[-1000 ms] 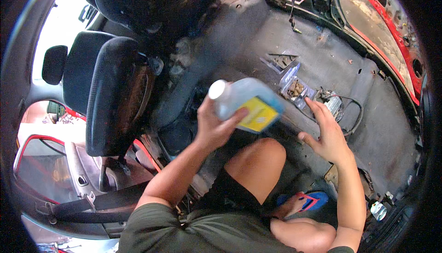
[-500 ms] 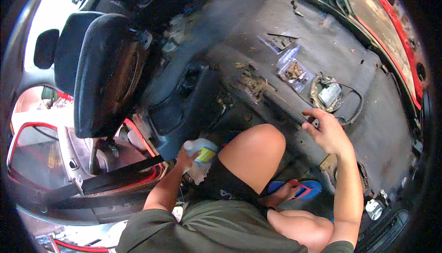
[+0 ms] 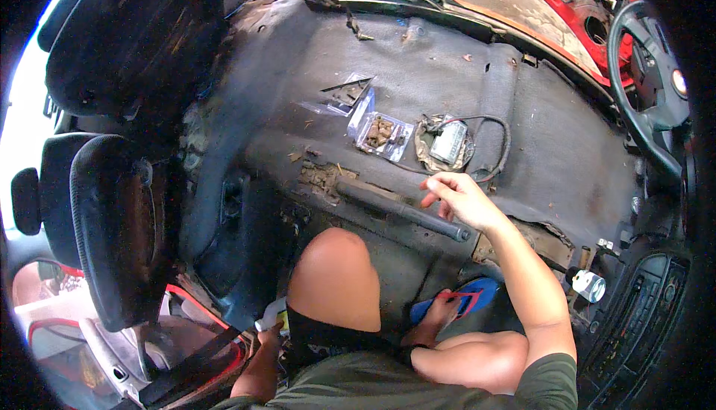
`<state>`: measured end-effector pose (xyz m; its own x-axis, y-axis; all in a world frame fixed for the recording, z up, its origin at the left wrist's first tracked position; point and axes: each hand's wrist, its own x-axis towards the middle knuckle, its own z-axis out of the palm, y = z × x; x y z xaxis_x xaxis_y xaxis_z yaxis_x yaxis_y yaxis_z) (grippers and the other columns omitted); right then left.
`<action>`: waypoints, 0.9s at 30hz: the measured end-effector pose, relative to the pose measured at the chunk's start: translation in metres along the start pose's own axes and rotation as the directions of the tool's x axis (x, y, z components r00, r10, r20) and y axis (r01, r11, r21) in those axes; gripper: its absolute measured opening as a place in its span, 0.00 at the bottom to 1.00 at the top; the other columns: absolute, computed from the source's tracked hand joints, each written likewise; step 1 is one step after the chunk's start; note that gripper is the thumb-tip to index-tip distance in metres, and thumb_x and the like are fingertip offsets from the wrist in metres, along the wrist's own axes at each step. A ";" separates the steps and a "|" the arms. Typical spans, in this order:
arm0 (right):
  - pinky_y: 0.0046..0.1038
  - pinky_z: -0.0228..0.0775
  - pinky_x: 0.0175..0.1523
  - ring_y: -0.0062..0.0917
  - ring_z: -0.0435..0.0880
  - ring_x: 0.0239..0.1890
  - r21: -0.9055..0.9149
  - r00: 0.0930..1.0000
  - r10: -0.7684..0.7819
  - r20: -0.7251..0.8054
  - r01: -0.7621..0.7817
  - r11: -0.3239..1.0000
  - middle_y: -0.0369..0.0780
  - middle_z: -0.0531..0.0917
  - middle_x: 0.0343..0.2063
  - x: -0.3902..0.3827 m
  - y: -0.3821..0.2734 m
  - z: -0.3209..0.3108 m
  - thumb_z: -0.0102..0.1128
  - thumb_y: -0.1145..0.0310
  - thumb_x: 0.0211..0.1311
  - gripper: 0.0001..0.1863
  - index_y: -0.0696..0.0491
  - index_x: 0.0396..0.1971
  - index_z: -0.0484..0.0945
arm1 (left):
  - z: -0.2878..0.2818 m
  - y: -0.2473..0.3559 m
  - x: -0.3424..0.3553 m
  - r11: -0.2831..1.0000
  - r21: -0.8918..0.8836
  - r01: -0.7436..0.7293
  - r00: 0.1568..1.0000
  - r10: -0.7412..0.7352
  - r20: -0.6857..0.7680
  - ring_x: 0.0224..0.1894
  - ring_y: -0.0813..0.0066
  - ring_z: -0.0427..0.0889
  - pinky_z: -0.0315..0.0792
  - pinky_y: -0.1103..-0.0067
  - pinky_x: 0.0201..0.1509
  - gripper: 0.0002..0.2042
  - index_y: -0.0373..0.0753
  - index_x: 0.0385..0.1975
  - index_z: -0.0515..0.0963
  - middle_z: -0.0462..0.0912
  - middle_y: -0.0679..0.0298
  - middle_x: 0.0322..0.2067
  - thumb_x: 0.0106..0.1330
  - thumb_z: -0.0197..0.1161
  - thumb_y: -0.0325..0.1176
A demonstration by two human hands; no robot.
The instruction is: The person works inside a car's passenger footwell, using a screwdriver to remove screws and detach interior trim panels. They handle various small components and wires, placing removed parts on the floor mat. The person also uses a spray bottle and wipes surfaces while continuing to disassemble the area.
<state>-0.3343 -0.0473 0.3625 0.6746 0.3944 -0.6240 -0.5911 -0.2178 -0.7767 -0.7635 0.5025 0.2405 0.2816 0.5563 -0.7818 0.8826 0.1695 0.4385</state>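
My left hand (image 3: pixel 267 341), low beside my bare knee, is closed on a bottle (image 3: pixel 275 314) with a white cap and a patch of yellow label. My thigh and shorts hide most of the bottle. My right hand (image 3: pixel 461 200) reaches forward over a dark handbrake lever (image 3: pixel 406 215) with its fingers bent and apart, and I make out nothing in them. Just beyond that hand lies a round, crumpled pouch (image 3: pixel 429 138) with a pale labelled block (image 3: pixel 447 147) on it. A dark cable (image 3: pixel 507 142) loops from it to the right.
A clear plastic box (image 3: pixel 382 136) of rusty, brownish small parts lies on the black floor covering (image 3: pixel 567 134). Behind it is a dark triangular piece (image 3: pixel 348 93). Car seats (image 3: pixel 112 224) stand left, a steering wheel (image 3: pixel 634 97) far right. A clear-bottomed container (image 3: pixel 588 286) lies near the console (image 3: pixel 634 313).
The view has swung to the right, bringing in the steering wheel. The bottle in my left hand now sits lower, mostly behind my thigh. My right hand stays near the lever, its fingers more curled.
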 end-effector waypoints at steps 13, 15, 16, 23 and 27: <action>0.42 0.78 0.44 0.41 0.84 0.40 -0.868 0.783 -0.565 -0.260 0.068 0.492 0.44 0.81 0.34 0.027 0.152 -0.001 0.65 0.52 0.66 0.17 0.51 0.38 0.79 | 0.301 0.409 -0.028 0.579 0.015 -0.815 0.460 0.631 0.625 0.70 0.63 0.72 0.64 0.68 0.75 0.31 0.26 0.70 0.65 0.72 0.46 0.68 0.74 0.66 0.37; 0.42 0.78 0.44 0.41 0.85 0.40 -0.883 0.792 -0.578 -0.198 0.112 0.455 0.44 0.81 0.34 0.030 0.151 -0.002 0.64 0.51 0.67 0.17 0.51 0.38 0.79 | 0.367 0.438 0.009 0.322 0.231 -0.918 0.387 0.603 0.698 0.73 0.56 0.68 0.62 0.66 0.76 0.43 0.23 0.73 0.57 0.65 0.39 0.71 0.69 0.70 0.46; 0.42 0.78 0.43 0.41 0.85 0.40 -0.892 0.802 -0.571 -0.179 0.113 0.439 0.44 0.81 0.34 0.028 0.152 -0.008 0.63 0.51 0.67 0.17 0.51 0.38 0.79 | 0.399 0.451 0.003 0.217 0.331 -0.918 0.393 0.600 0.697 0.75 0.52 0.65 0.61 0.66 0.77 0.54 0.22 0.74 0.53 0.63 0.36 0.72 0.61 0.74 0.58; 0.41 0.80 0.42 0.41 0.86 0.37 -0.896 0.851 -0.501 -0.154 0.093 0.433 0.43 0.82 0.33 0.027 0.145 -0.016 0.61 0.48 0.68 0.19 0.50 0.35 0.78 | 0.519 0.435 0.002 -0.287 0.629 -0.722 0.502 0.408 0.762 0.71 0.46 0.66 0.76 0.60 0.64 0.58 0.37 0.74 0.57 0.62 0.40 0.71 0.46 0.80 0.63; 0.42 0.79 0.41 0.40 0.85 0.36 -0.879 0.900 -0.405 -0.158 0.058 0.473 0.43 0.81 0.31 0.039 0.137 -0.027 0.60 0.46 0.68 0.21 0.51 0.31 0.77 | 0.536 0.433 -0.024 -0.286 0.783 -0.552 0.639 0.458 0.618 0.74 0.38 0.57 0.69 0.39 0.64 0.64 0.52 0.79 0.48 0.45 0.49 0.78 0.43 0.83 0.60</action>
<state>-0.3774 -0.0856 0.2294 0.9170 0.3020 -0.2606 0.1485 -0.8648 -0.4797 -0.1869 0.1267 0.2116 0.8171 -0.0700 -0.5723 -0.1134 -0.9927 -0.0406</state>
